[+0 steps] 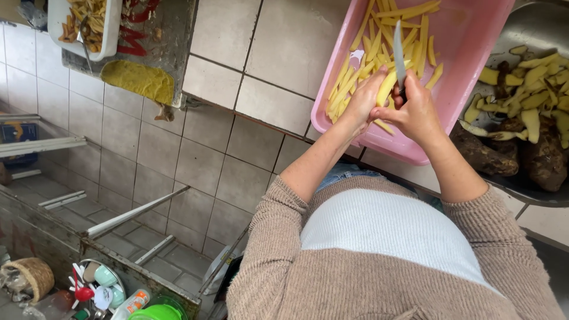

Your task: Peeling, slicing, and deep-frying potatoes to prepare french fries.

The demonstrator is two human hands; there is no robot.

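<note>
My left hand (363, 102) grips a peeled yellow potato piece (386, 88) over the near edge of a pink plastic tub (474, 41). My right hand (415, 112) is closed around the handle of a knife (399, 56), whose blade points up and away across the potato. The tub holds several raw yellow potato sticks (379, 41). Both hands meet right above the tub's front rim.
A metal bowl (542, 24) at the right holds yellow peel strips (533, 89) and brown unpeeled tubers (510, 155). The tiled counter (261, 53) drops to a tiled wall. A white tray of fried sticks (83, 24) and a yellow cloth (137, 80) lie far left; cups and bottles (112, 293) sit below.
</note>
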